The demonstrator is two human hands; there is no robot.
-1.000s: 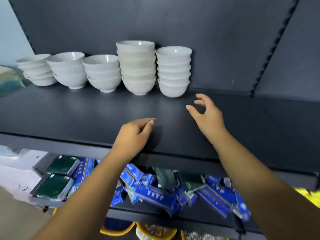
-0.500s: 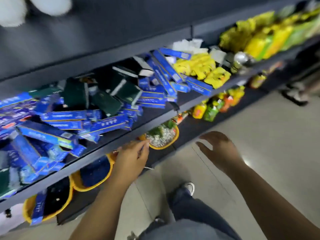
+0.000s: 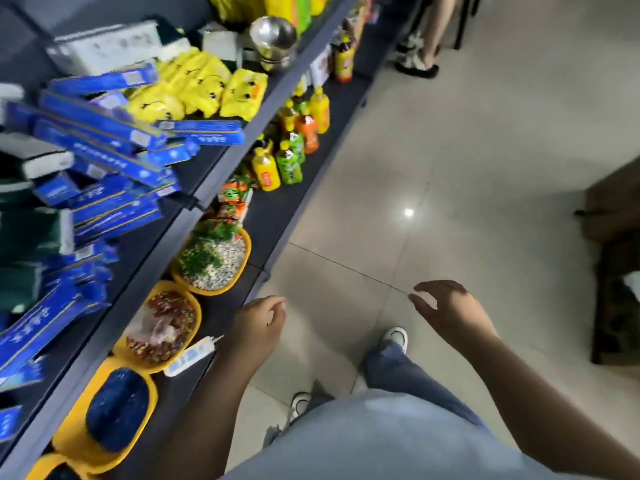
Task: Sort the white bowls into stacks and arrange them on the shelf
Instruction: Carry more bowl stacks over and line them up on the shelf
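Shows left hand (image 3: 258, 323) and right hand (image 3: 446, 310) empty, fingers loosely curled, bottom shelf (image 3: 273, 216) beside the left; seemingly free to fetch bowls.

The shelves (image 3: 100, 341) run along the left side, with the floor (image 3: 450, 168) to the right. Long boxes (image 3: 104, 133) lie piled on the top one, with soft packs (image 3: 207, 88) behind them. Lower down, tubs (image 3: 211, 261) sit in a row and bottles (image 3: 291, 147) stand farther along.
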